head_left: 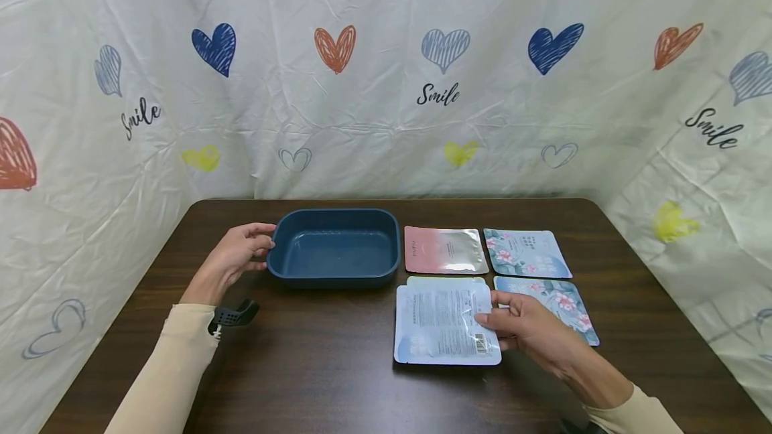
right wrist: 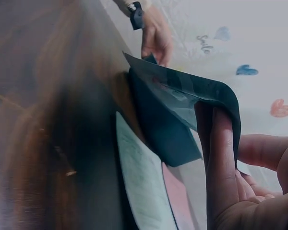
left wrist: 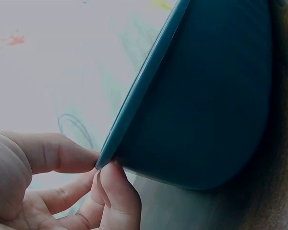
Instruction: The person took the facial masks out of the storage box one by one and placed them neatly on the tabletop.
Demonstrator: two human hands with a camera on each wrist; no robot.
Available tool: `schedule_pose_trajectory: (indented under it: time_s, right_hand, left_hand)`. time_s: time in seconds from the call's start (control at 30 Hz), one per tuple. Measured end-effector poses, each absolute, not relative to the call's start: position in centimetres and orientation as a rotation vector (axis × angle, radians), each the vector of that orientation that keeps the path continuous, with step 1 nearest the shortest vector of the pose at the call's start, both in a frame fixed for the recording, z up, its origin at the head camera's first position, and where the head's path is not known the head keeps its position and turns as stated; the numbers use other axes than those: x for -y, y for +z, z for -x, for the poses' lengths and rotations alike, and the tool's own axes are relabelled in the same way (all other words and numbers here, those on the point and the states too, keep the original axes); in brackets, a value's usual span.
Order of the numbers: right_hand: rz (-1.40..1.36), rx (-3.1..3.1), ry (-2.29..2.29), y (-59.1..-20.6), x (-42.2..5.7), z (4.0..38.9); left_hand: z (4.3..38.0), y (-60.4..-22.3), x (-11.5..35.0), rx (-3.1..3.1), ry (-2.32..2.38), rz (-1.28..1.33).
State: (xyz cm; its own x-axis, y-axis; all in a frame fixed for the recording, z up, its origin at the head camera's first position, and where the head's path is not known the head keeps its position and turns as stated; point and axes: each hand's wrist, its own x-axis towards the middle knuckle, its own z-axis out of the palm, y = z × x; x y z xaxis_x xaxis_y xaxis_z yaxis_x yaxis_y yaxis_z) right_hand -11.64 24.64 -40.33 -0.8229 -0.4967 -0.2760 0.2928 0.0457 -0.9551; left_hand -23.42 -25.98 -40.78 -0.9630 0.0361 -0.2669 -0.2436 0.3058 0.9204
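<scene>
My left hand (head_left: 241,253) pinches the left rim of a dark blue rectangular basin (head_left: 338,253) between thumb and fingers. The left wrist view shows the thumb on one side of the rim (left wrist: 134,98) and a finger on the other. In my right hand (head_left: 537,337) is a light blue sheet mask packet (head_left: 446,327), gripped by its right edge with the printed back upward. The right wrist view has this packet (right wrist: 201,88) bent near the fingers and raised over the table. Behind it a pale green packet (head_left: 446,280) shows only its top edge.
Right of the basin lies a pink and silver packet (head_left: 446,250). Beside that is a blue floral packet (head_left: 527,253), with another floral packet (head_left: 551,297) below it, partly behind my right hand. A white cloth with hearts (head_left: 368,119) hangs behind the brown table (head_left: 313,367).
</scene>
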Motion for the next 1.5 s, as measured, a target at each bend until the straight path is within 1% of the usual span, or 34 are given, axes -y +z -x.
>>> schedule_pose_trajectory:
  time_s: [0.17,0.53,0.8,1.3,1.5]
  right_hand:
    - [0.23,-1.726,-1.839,-41.1,-25.3,10.7]
    - [0.155,-1.659,-1.826,-42.1,-27.0,9.0]
    - [0.147,-1.649,-1.727,-42.7,-27.4,8.0]
    - [0.234,-2.012,-1.425,-42.7,-27.6,7.3]
    - [0.273,-2.157,-1.269,-41.7,-28.1,7.4]
  left_hand:
    - [23.4,-40.8,26.0,-2.335,1.717,0.181]
    - [23.5,-40.8,26.0,-2.347,1.711,0.165]
    - [23.4,-40.8,26.0,-2.344,1.708,0.167]
    - [23.4,-41.0,26.1,-2.345,1.709,0.173]
    - [23.4,-41.0,26.0,-2.344,1.708,0.175]
